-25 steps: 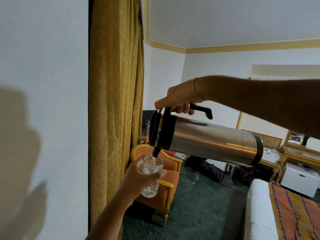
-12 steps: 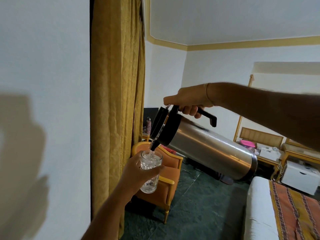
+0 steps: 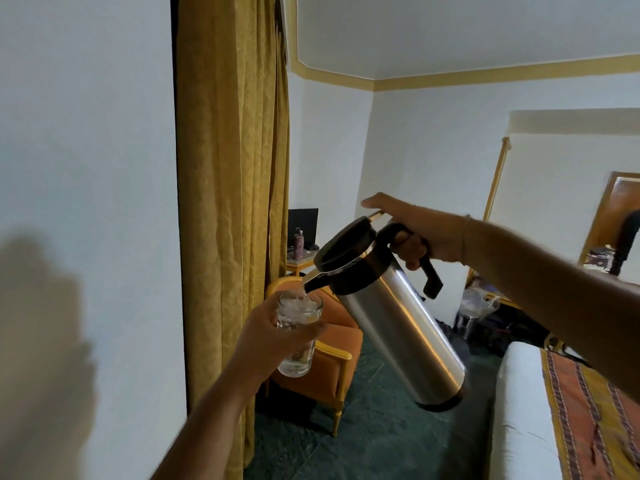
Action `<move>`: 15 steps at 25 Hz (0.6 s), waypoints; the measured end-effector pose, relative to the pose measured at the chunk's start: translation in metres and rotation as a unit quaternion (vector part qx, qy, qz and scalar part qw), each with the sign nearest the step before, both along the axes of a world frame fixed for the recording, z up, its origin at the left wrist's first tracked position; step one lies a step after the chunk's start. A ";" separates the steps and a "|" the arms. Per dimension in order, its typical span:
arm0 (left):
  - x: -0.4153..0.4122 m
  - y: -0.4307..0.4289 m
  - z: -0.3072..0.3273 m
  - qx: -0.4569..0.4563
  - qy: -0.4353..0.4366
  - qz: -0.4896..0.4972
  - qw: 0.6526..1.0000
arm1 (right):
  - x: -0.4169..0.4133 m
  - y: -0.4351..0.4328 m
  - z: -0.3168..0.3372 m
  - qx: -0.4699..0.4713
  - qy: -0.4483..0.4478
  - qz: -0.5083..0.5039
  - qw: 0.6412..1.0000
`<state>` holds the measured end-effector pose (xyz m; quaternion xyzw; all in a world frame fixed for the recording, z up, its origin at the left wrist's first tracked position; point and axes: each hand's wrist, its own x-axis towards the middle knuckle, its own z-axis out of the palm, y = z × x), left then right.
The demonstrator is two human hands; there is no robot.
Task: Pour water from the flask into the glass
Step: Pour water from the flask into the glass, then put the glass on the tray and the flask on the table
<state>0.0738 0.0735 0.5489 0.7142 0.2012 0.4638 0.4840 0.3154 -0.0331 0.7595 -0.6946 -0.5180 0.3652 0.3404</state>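
Left hand point(image 3: 273, 336) is wrapped around one clear glass point(image 3: 298, 336), gripping it at mid-height and holding it upright in open air, clear of every surface. Right hand point(image 3: 420, 233) is clenched on the black handle of one steel flask point(image 3: 398, 323), thumb extended over the lid. Flask is tilted, base low and to the right; its black spout sits just above the glass rim, with water passing into the glass. Open space lies below both items down to the green floor point(image 3: 374, 438). One white-covered bed point(image 3: 519, 410) edge stands near the flask base on the right. One gold curtain point(image 3: 232, 168) hangs close on the left. One orange armchair point(image 3: 332, 358) stands behind the glass.
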 end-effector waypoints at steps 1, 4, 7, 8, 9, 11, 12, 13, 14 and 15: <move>-0.001 -0.001 0.000 0.000 -0.002 -0.001 1.000 | 0.005 -0.005 -0.011 0.025 0.041 -0.009 0.999; -0.001 -0.005 -0.004 -0.019 -0.013 0.005 1.000 | 0.016 -0.023 -0.053 0.115 0.182 -0.074 0.974; -0.001 -0.008 -0.015 -0.020 -0.013 0.023 0.999 | 0.018 -0.039 -0.106 0.201 0.301 -0.151 0.920; -0.002 -0.009 -0.021 -0.015 -0.009 0.030 0.999 | 0.017 -0.043 -0.125 0.223 0.323 -0.175 0.903; -0.003 -0.010 -0.026 -0.010 -0.002 0.036 0.999 | 0.016 -0.046 -0.142 0.243 0.335 -0.196 0.889; -0.006 -0.010 -0.041 -0.003 0.017 0.043 0.999 | 0.015 -0.050 -0.178 0.271 0.355 -0.230 0.865; -0.009 -0.011 -0.053 -0.002 0.029 0.046 0.999 | 0.015 -0.052 -0.199 0.276 0.366 -0.247 0.854; -0.012 -0.010 -0.065 0.002 0.041 0.047 0.998 | 0.016 -0.052 -0.217 0.279 0.373 -0.265 0.844; -0.015 -0.010 -0.081 -0.005 0.055 0.050 0.997 | 0.018 -0.052 -0.239 0.275 0.378 -0.285 0.837; -0.018 -0.011 -0.099 -0.021 0.068 0.056 0.996 | 0.020 -0.053 -0.265 0.265 0.378 -0.309 0.832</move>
